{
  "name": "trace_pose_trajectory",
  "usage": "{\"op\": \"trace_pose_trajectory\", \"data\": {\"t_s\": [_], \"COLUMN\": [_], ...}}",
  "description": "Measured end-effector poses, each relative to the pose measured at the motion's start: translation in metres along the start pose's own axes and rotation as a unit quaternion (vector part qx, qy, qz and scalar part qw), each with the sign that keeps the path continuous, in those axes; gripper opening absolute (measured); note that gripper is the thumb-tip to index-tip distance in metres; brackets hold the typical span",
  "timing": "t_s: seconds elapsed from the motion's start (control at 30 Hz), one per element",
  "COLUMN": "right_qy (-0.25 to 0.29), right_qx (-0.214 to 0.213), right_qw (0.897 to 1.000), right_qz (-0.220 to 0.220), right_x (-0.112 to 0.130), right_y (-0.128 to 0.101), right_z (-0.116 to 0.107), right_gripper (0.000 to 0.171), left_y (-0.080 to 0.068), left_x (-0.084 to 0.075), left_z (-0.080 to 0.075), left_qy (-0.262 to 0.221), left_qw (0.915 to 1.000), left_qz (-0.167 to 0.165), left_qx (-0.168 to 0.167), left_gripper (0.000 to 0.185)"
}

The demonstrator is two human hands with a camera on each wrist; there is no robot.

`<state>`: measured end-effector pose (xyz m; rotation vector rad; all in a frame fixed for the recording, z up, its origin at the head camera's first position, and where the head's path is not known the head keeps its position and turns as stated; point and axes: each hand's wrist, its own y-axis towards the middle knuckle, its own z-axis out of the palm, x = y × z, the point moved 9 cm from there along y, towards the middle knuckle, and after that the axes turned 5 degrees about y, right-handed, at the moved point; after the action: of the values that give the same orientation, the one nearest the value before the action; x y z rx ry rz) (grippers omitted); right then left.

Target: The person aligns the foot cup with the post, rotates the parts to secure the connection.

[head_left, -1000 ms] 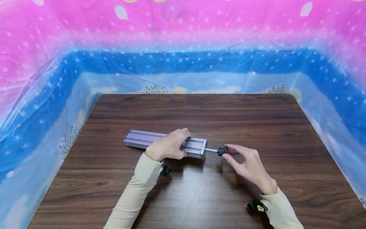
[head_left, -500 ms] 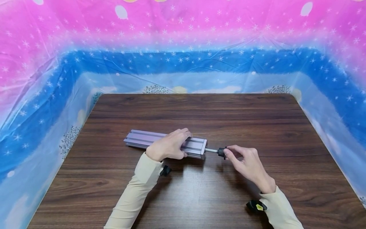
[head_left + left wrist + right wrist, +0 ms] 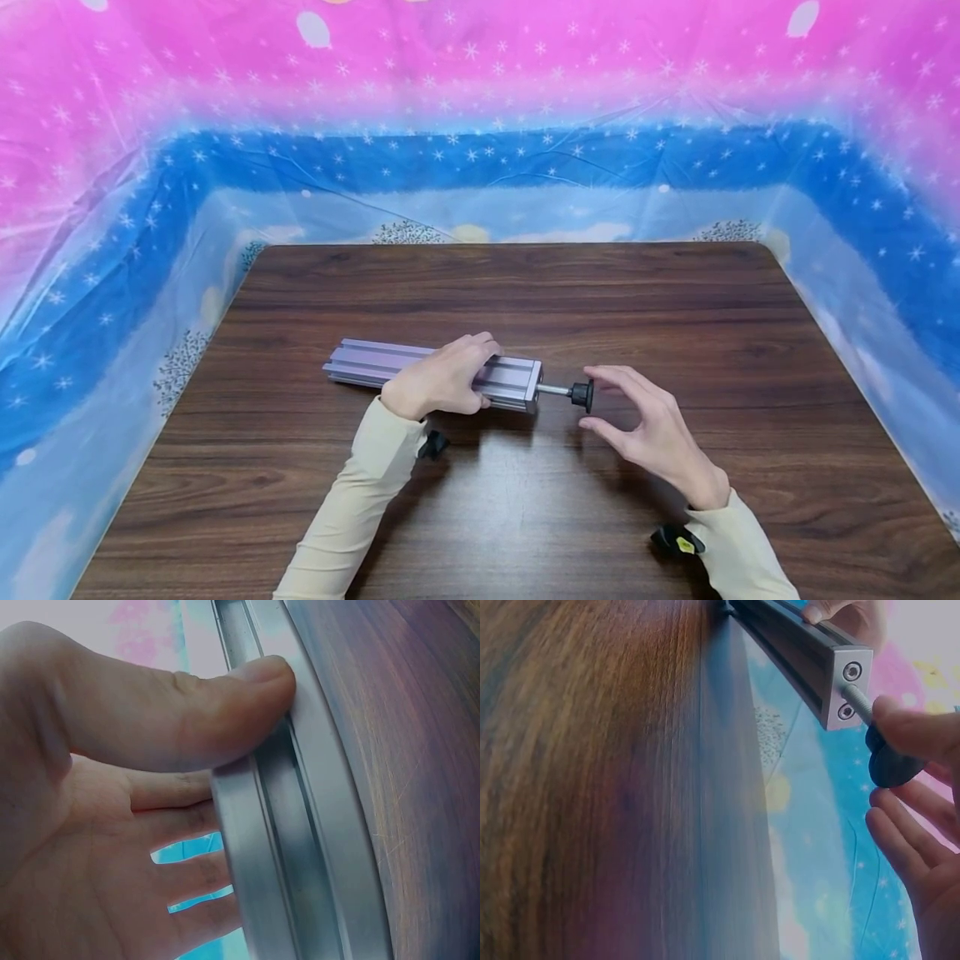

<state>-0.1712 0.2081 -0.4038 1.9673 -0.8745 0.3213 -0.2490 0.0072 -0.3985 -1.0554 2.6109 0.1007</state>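
Observation:
A long aluminium extrusion profile (image 3: 375,361) lies across the middle of the table. My left hand (image 3: 441,377) grips it from above, thumb (image 3: 187,716) pressed along a slot on the near side and fingers over the far side. At its right end is a metal end plate (image 3: 840,720) with two socket-head screws. Out of that plate sticks a threaded rod (image 3: 553,390) ending in a black levelling foot (image 3: 582,397). Around the foot, my right hand (image 3: 651,421) holds its thumb and fingers spread apart, with gaps to the foot in the head view.
The dark wood-grain table (image 3: 525,292) spreads around the profile. Behind and beside it hangs a pink and blue snowflake-printed cloth (image 3: 480,158). Black wrist camera mounts (image 3: 677,542) sit under both sleeves.
The right thumb and fingers pinched the black foot half a second ago; now they have spread off it. The left hand and the profile have stayed in place.

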Motion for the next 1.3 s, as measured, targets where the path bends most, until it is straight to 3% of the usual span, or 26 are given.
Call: {"op": "trace_pose_trajectory", "data": {"t_s": [0.1, 0.23, 0.7, 0.9, 1.07, 1.3], "right_qy": [0.002, 0.002, -0.023, -0.035, -0.026, -0.021], "right_qx": [-0.011, -0.012, -0.003, -0.004, -0.004, 0.002], "right_qw": [1.0, 1.0, 0.998, 0.996, 0.991, 0.983], "right_qz": [-0.022, -0.019, 0.057, 0.084, 0.128, 0.181], "right_x": [0.005, 0.005, -0.005, -0.009, -0.016, -0.023], "right_y": [0.002, 0.003, 0.001, 0.0, -0.002, -0.003], "right_z": [-0.002, -0.002, -0.001, 0.0, 0.002, 0.004], "right_gripper": [0.066, 0.061, 0.044, 0.029, 0.016, 0.013], "left_y": [0.0, 0.0, -0.001, 0.0, 0.0, 0.0], "left_x": [0.0, 0.0, 0.001, 0.001, -0.001, -0.001], "left_z": [0.0, 0.0, 0.0, 0.002, 0.002, 0.003], "left_qy": [0.002, 0.004, -0.003, -0.001, -0.005, 0.0], "left_qw": [1.0, 1.0, 1.0, 1.0, 0.9999, 0.9999], "left_qz": [0.001, 0.002, -0.004, -0.001, -0.004, -0.003], "left_qx": [-0.001, -0.002, 0.001, 0.001, 0.008, 0.01], "left_gripper": [0.05, 0.05, 0.05, 0.051, 0.053, 0.052]}}
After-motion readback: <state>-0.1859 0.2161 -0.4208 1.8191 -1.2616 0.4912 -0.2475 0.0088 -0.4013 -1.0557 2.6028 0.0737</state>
